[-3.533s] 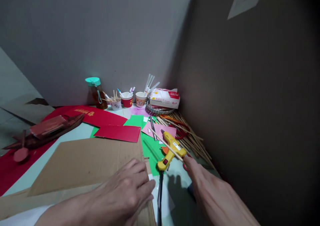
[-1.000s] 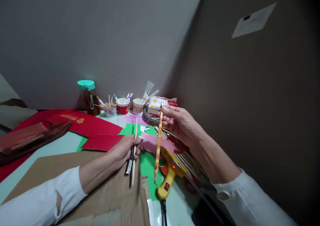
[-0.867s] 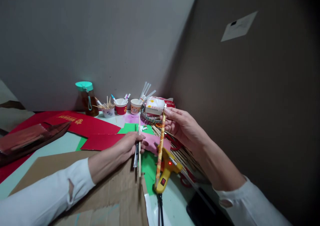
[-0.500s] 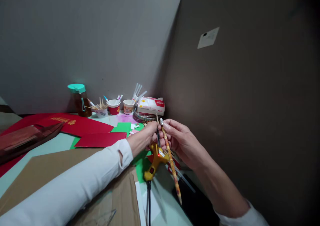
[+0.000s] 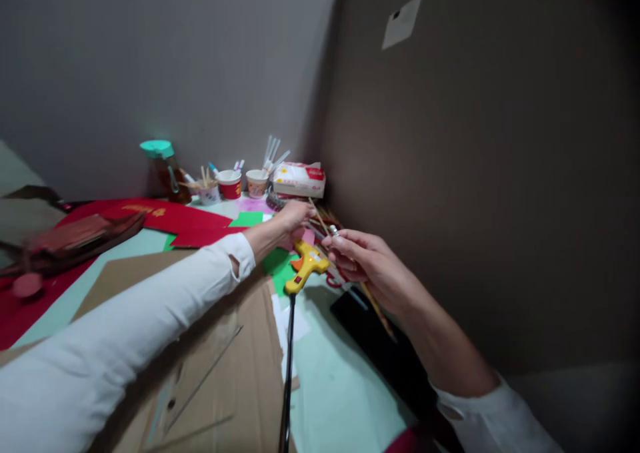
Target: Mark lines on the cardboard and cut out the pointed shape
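My right hand (image 5: pixel 367 256) is closed around a pencil, its silver end (image 5: pixel 334 230) above my fingers and its patterned yellow-brown shaft (image 5: pixel 379 309) slanting down below them. A thin wooden stick (image 5: pixel 318 214) rises by my right fingertips; whether they grip it is unclear. My left hand (image 5: pixel 296 215) reaches across to the pile of craft pieces behind the glue gun, its fingertips blurred and partly hidden. Just below the hands lies a yellow glue gun (image 5: pixel 306 266) with an orange trigger and a black cord (image 5: pixel 289 366). Pink paper (image 5: pixel 303 237) shows beside my left fingers.
Along the wall stand a teal-lidded bottle (image 5: pixel 167 176), a cup of sticks (image 5: pixel 209 195), a red cup (image 5: pixel 230 187), a cup of straws (image 5: pixel 257 186) and a tissue pack (image 5: pixel 299 185). Cardboard (image 5: pixel 240 373), red card (image 5: pixel 200 221) and a black flat object (image 5: pixel 373 333) cover parts of the table.
My hands have moved apart, the left away from the pencil toward the craft pieces. The pencil has tilted in my right hand. The camera view has shifted, lowering to show more table.
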Demonstrator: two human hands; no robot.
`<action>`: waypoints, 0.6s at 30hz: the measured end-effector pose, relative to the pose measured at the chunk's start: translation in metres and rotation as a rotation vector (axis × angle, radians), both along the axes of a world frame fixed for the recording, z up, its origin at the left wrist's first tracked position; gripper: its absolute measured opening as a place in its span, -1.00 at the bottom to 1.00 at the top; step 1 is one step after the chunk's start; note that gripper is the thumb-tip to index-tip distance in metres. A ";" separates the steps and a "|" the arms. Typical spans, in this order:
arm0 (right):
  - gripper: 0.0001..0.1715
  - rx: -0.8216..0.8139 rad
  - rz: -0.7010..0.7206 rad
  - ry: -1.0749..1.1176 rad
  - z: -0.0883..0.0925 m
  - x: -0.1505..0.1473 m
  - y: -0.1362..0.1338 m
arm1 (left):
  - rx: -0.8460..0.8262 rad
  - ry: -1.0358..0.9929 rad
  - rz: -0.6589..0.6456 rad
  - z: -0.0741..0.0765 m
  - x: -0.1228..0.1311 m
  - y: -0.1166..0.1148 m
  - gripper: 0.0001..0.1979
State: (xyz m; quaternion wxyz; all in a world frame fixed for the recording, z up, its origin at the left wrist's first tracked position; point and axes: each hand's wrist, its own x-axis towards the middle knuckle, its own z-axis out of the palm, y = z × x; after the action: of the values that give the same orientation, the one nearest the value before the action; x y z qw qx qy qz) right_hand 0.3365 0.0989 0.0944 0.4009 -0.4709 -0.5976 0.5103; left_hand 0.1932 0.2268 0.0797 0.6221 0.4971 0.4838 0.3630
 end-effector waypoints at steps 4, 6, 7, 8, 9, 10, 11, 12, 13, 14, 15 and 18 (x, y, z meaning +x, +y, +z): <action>-0.70 0.109 0.065 -0.374 -0.010 -0.007 -0.039 | 0.222 0.336 -0.094 0.002 -0.062 -0.026 -0.67; -0.74 0.137 0.124 -0.561 -0.021 -0.016 -0.061 | 0.339 0.509 -0.122 0.002 -0.099 -0.049 -0.71; -0.77 0.144 0.145 -0.642 -0.027 -0.022 -0.072 | 0.402 0.595 -0.123 0.001 -0.117 -0.063 -0.73; -0.78 0.147 0.166 -0.713 -0.034 -0.027 -0.082 | 0.464 0.682 -0.110 0.000 -0.135 -0.078 -0.75; -0.74 0.147 0.183 -0.776 -0.041 -0.033 -0.090 | 0.526 0.760 -0.093 -0.002 -0.152 -0.094 -0.76; -0.68 0.146 0.196 -0.830 -0.047 -0.038 -0.097 | 0.587 0.830 -0.075 -0.004 -0.168 -0.111 -0.76; -0.63 0.144 0.205 -0.876 -0.052 -0.043 -0.102 | 0.641 0.889 -0.076 -0.006 -0.183 -0.127 -0.77; -0.61 0.144 0.209 -0.913 -0.057 -0.046 -0.105 | 0.695 0.934 -0.080 -0.009 -0.197 -0.144 -0.77; -0.60 0.145 0.208 -0.943 -0.060 -0.050 -0.108 | 0.746 0.969 -0.100 -0.011 -0.209 -0.159 -0.77; -0.59 0.146 0.205 -0.967 -0.062 -0.052 -0.109 | 0.790 0.994 -0.115 -0.014 -0.221 -0.174 -0.78; -0.59 0.148 0.198 -0.987 -0.063 -0.054 -0.109 | 0.834 1.012 -0.124 -0.017 -0.230 -0.188 -0.77; -0.64 0.166 0.161 -1.057 -0.066 -0.059 -0.107 | 0.908 1.062 -0.115 -0.028 -0.251 -0.222 -0.70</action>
State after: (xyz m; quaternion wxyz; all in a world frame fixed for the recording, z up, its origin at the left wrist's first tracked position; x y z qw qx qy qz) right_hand 0.2779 -0.0083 0.0282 0.0412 -0.5828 -0.7904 0.1842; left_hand -0.0581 0.0052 0.0521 0.0504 0.8427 0.4958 0.2037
